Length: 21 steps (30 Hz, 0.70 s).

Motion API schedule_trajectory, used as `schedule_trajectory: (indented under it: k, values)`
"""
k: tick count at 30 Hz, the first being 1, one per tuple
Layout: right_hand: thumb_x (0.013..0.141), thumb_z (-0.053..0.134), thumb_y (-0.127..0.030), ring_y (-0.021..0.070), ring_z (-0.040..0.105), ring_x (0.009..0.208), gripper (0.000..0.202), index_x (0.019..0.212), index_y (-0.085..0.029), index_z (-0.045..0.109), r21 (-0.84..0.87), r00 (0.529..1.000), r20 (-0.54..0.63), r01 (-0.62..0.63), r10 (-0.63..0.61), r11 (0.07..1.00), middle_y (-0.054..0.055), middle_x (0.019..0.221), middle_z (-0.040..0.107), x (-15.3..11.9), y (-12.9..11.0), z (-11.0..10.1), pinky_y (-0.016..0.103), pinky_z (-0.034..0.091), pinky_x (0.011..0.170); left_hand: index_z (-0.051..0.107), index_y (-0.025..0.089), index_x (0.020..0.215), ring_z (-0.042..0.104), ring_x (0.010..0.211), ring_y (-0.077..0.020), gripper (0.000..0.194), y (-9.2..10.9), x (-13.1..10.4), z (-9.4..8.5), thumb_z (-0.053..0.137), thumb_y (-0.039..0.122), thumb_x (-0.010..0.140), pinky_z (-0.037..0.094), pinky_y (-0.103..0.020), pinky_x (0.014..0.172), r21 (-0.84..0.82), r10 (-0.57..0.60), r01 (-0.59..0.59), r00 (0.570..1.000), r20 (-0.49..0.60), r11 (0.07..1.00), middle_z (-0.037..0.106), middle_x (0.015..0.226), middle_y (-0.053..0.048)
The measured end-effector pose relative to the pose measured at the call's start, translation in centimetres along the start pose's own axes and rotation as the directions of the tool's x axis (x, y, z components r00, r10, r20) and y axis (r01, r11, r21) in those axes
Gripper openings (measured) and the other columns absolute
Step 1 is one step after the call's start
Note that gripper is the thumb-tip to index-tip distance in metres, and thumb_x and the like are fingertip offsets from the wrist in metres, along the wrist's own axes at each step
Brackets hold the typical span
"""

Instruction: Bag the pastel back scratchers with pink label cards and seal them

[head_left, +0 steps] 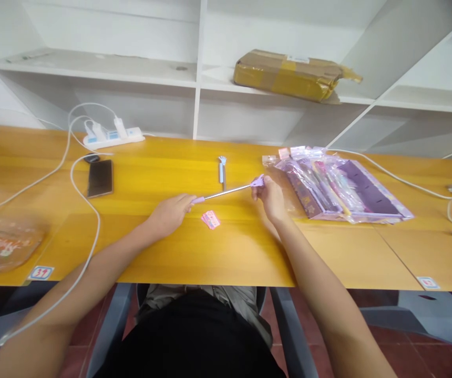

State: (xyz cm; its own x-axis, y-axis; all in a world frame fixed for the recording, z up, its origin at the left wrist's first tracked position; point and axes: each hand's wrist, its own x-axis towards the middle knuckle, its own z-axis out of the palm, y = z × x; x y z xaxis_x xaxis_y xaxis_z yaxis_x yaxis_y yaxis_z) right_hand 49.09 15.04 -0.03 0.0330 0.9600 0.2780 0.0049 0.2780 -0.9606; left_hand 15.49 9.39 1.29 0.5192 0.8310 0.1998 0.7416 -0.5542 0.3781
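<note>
Head view: a white shelf stands behind a yellow wooden table. On the table's right side sits an open purple box, its left part covered with clear plastic packets. A brown parcel bound in yellow tape rests on the shelf. A white power strip with plugs in it lies at the table's back left. Over the middle of the table, the left hand has its fingers wrapped on the handle of a purple back scratcher, while the right hand pinches its hand-shaped head; the metal rod shows between them, slightly tilted. A dark phone lies left of the hands. Just beyond the rod is a blue back scratcher, and just in front of it lie small pink cards, overlapping.
</note>
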Motion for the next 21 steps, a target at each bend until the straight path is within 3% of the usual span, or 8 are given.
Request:
schedule_trajectory:
  k: [6,13,21]
  values:
    - [0.1,0.046,-0.084,0.0179,0.049,0.059,0.066,0.07,-0.026,0.053,-0.306,0.988,-0.034,0.131,-0.148,0.943,0.0,0.061,0.051,-0.7,-0.31,-0.18,0.032,0.041,0.058,0.065,0.019,0.132,0.065,0.097,-0.0252,0.037,-0.6,0.01,0.23,0.036,0.021,0.109,0.052,-0.037,0.086,0.003,-0.01,0.01,1.0,0.014,1.0,0.071,0.111,-0.011]
    - [0.101,0.042,-0.085,0.0184,0.047,0.058,0.069,0.065,-0.026,0.05,-0.342,0.994,0.011,0.11,-0.113,0.933,0.001,0.059,0.05,-0.67,-0.05,-0.49,0.033,0.038,0.056,0.067,0.019,0.119,0.061,0.086,-0.0229,0.034,-0.36,-0.14,0.22,0.035,0.02,0.108,0.05,-0.035,0.081,-0.017,-0.009,0.009,0.999,0.053,1.0,0.067,0.1,-0.009]
    - [0.098,0.041,-0.089,0.0181,0.048,0.056,0.072,0.066,-0.026,0.052,-0.36,0.997,0.04,0.079,-0.07,0.93,0.001,0.058,0.051,-0.69,-0.11,-0.63,0.033,0.039,0.054,0.066,0.019,0.128,0.062,0.088,-0.0231,0.036,-0.12,-0.26,0.18,0.036,0.018,0.108,0.049,-0.035,0.081,0.003,-0.009,0.009,0.999,0.046,1.0,0.067,0.102,-0.008]
